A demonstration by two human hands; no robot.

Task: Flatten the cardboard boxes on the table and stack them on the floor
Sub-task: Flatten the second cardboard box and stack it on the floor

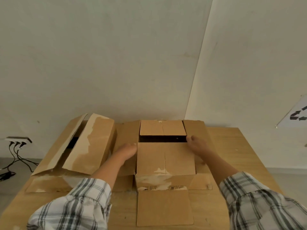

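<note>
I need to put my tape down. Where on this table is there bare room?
The right side of the wooden table, beyond the middle box, is bare. The left half is crowded by the long box; the front centre carries a folded-out flap.

Two boxes of matt brown cardboard: the nearer box [165, 161] has pale, rough patches where tape has torn its paper skin, and the left box [83, 146] shows similar whitish scuffs. They sit on a light wood-grain surface [232, 146] with a smooth, dull finish. The sleeves [74, 205] are soft checked cloth. The wall [116, 55] is matt, pale plaster.
</note>
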